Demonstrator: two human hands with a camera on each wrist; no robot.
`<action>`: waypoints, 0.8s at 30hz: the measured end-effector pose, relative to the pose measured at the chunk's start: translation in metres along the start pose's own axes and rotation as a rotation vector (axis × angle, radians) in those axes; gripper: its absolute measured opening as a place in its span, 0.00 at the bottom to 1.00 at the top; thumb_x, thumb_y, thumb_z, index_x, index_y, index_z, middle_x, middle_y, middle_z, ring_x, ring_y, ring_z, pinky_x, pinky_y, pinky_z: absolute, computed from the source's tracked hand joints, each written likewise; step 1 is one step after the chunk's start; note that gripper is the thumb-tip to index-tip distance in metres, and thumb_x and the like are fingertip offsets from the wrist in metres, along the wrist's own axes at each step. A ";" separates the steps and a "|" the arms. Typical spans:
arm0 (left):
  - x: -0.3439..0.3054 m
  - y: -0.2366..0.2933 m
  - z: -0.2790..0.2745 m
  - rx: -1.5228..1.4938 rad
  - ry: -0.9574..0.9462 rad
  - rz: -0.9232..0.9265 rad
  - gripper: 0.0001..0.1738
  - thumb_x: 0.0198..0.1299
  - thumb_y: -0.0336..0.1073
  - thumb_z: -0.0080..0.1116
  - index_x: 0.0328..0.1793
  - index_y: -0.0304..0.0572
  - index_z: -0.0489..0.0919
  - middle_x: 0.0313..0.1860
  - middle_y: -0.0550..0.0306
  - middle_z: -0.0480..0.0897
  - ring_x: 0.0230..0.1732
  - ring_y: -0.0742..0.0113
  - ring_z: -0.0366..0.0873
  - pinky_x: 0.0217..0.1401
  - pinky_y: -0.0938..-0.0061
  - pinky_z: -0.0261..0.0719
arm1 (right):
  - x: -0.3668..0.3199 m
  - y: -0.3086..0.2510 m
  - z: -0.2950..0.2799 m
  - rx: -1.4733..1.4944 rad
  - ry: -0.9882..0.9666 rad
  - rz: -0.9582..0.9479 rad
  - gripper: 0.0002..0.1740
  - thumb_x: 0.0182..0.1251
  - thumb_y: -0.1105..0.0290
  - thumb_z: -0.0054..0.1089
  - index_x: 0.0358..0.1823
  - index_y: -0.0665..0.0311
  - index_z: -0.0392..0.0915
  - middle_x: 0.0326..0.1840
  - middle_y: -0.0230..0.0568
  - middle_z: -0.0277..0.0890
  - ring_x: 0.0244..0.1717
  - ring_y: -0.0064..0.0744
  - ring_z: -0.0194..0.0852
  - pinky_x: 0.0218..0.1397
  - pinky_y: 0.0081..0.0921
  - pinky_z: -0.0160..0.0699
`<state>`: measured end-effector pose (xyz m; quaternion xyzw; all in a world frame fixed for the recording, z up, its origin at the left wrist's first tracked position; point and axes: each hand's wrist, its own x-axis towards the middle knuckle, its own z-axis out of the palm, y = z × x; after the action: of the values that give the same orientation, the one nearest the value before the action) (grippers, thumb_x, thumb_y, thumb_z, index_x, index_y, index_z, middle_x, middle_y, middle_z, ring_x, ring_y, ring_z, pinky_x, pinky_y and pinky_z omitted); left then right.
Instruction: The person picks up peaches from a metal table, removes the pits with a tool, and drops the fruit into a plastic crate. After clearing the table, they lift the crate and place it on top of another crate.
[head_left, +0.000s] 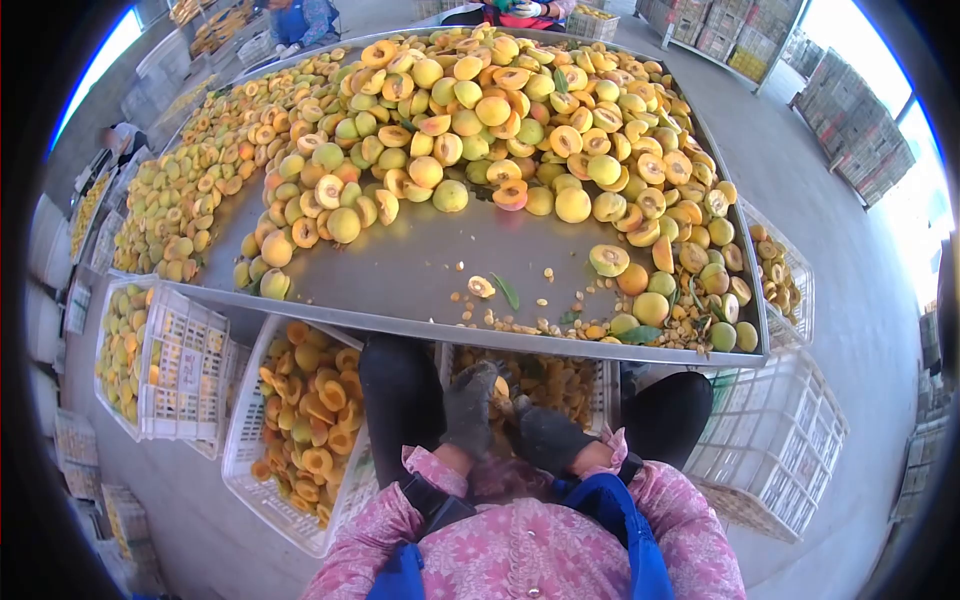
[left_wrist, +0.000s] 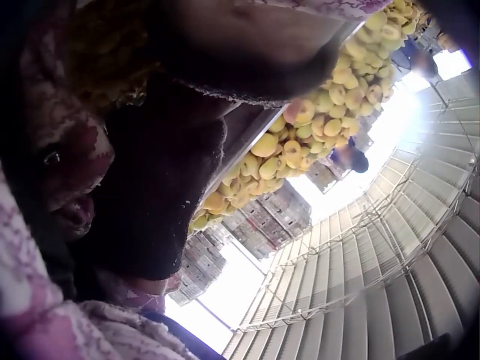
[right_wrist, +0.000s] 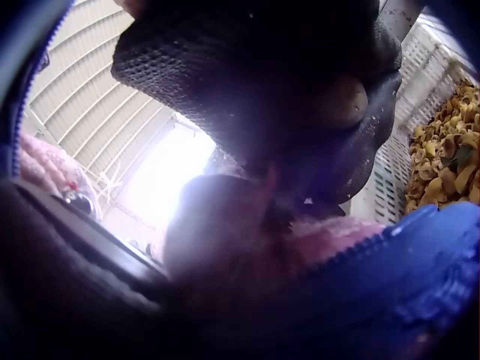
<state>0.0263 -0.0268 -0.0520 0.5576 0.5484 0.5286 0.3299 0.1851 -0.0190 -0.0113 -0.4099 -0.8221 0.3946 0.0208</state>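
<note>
Both hands meet over a crate between the knees, wearing dark gloves. In the head view my left hand (head_left: 468, 408) holds a yellow-orange apricot piece (head_left: 500, 388) at its fingertips. My right hand (head_left: 548, 436) is close beside it, on the right. The right wrist view shows that glove's fingers curled round a thing with a smooth, rounded end (right_wrist: 349, 101); I cannot tell what it is. Below the hands, the crate (head_left: 605, 385) contains orange apricot pieces. The left wrist view shows mostly the dark glove (left_wrist: 165, 172), its fingertips hidden.
A metal-rimmed table (head_left: 400, 265) in front bears a large heap of apricots (head_left: 470, 110), whole and halved. Loose pits (head_left: 500, 322) and leaves lie along its near edge. A crate of apricot halves (head_left: 310, 410) stands left of the legs, an upturned-looking white crate (head_left: 775, 440) right. Other people work across the table.
</note>
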 end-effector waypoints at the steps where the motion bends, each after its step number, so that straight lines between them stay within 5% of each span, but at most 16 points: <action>1: 0.003 0.007 0.005 -0.328 0.084 -0.293 0.15 0.60 0.31 0.58 0.52 0.33 0.79 0.46 0.49 0.83 0.48 0.60 0.81 0.55 0.71 0.78 | 0.001 0.003 0.002 -0.034 -0.025 0.005 0.19 0.66 0.64 0.49 0.55 0.63 0.71 0.36 0.62 0.76 0.36 0.61 0.77 0.39 0.50 0.74; 2: 0.004 0.011 0.008 -0.655 0.169 -0.588 0.13 0.62 0.30 0.54 0.51 0.32 0.80 0.43 0.50 0.84 0.46 0.63 0.82 0.53 0.72 0.79 | 0.002 0.005 0.004 -0.069 -0.051 0.011 0.18 0.65 0.65 0.49 0.53 0.65 0.73 0.35 0.62 0.76 0.36 0.61 0.77 0.39 0.50 0.74; 6: 0.001 0.005 0.011 -0.655 0.187 -0.602 0.13 0.62 0.30 0.54 0.50 0.32 0.81 0.43 0.52 0.84 0.45 0.69 0.81 0.51 0.75 0.79 | 0.002 -0.004 -0.001 0.098 -0.079 0.071 0.16 0.63 0.66 0.50 0.48 0.69 0.74 0.35 0.63 0.76 0.37 0.61 0.77 0.40 0.48 0.74; 9: -0.002 0.001 0.008 -0.478 0.111 -0.511 0.13 0.62 0.30 0.54 0.49 0.32 0.82 0.43 0.52 0.84 0.45 0.69 0.81 0.50 0.75 0.79 | 0.005 -0.011 -0.009 0.189 -0.035 0.028 0.17 0.62 0.66 0.51 0.46 0.72 0.74 0.36 0.65 0.77 0.39 0.61 0.77 0.41 0.46 0.75; 12: -0.006 -0.016 0.004 -0.331 0.066 -0.482 0.12 0.62 0.30 0.54 0.49 0.33 0.82 0.43 0.52 0.84 0.45 0.69 0.81 0.50 0.75 0.79 | 0.011 -0.003 -0.004 0.093 -0.212 0.126 0.20 0.62 0.64 0.51 0.50 0.72 0.72 0.38 0.66 0.77 0.40 0.61 0.78 0.41 0.46 0.75; 14: -0.015 -0.039 0.007 -0.148 -0.006 -0.219 0.12 0.62 0.29 0.52 0.49 0.36 0.82 0.43 0.53 0.84 0.46 0.66 0.82 0.51 0.73 0.79 | 0.014 0.002 0.001 0.146 -0.184 0.132 0.22 0.62 0.63 0.51 0.52 0.74 0.71 0.37 0.65 0.77 0.39 0.60 0.79 0.39 0.46 0.76; 15: -0.017 -0.040 0.003 -0.135 0.014 -0.229 0.12 0.62 0.29 0.52 0.49 0.36 0.82 0.43 0.53 0.84 0.46 0.66 0.82 0.51 0.73 0.79 | 0.015 -0.020 -0.024 0.199 -0.268 0.224 0.22 0.61 0.64 0.51 0.51 0.75 0.71 0.37 0.66 0.77 0.38 0.61 0.79 0.39 0.46 0.76; 17: -0.013 -0.040 -0.001 0.307 -0.134 0.067 0.13 0.59 0.27 0.53 0.49 0.38 0.82 0.46 0.53 0.84 0.47 0.61 0.82 0.52 0.70 0.79 | 0.014 -0.027 -0.032 0.279 -0.288 0.297 0.23 0.61 0.62 0.55 0.52 0.74 0.71 0.40 0.65 0.78 0.44 0.60 0.79 0.46 0.43 0.76; 19: -0.014 -0.038 0.003 0.281 -0.119 0.008 0.15 0.57 0.26 0.52 0.50 0.40 0.82 0.48 0.52 0.83 0.50 0.56 0.81 0.55 0.68 0.78 | 0.016 -0.011 -0.015 0.198 -0.279 0.246 0.24 0.60 0.62 0.55 0.52 0.73 0.71 0.40 0.64 0.78 0.44 0.60 0.79 0.45 0.43 0.76; 21: -0.014 -0.033 0.003 -0.108 -0.041 -0.327 0.16 0.57 0.27 0.52 0.51 0.40 0.81 0.49 0.50 0.83 0.52 0.57 0.80 0.58 0.68 0.76 | 0.021 0.000 -0.004 0.121 -0.270 0.199 0.24 0.60 0.62 0.56 0.53 0.72 0.71 0.39 0.63 0.79 0.43 0.60 0.79 0.45 0.43 0.76; 24: -0.019 -0.044 0.001 0.032 -0.066 -0.229 0.15 0.60 0.28 0.49 0.52 0.39 0.81 0.50 0.50 0.82 0.54 0.58 0.79 0.59 0.69 0.75 | 0.028 -0.006 -0.008 0.108 -0.295 0.125 0.24 0.59 0.62 0.57 0.53 0.72 0.71 0.39 0.63 0.79 0.43 0.60 0.79 0.44 0.43 0.76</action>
<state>0.0185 -0.0370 -0.0983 0.5137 0.6057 0.4600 0.3971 0.1650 0.0032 -0.0099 -0.3958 -0.7668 0.4947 -0.1028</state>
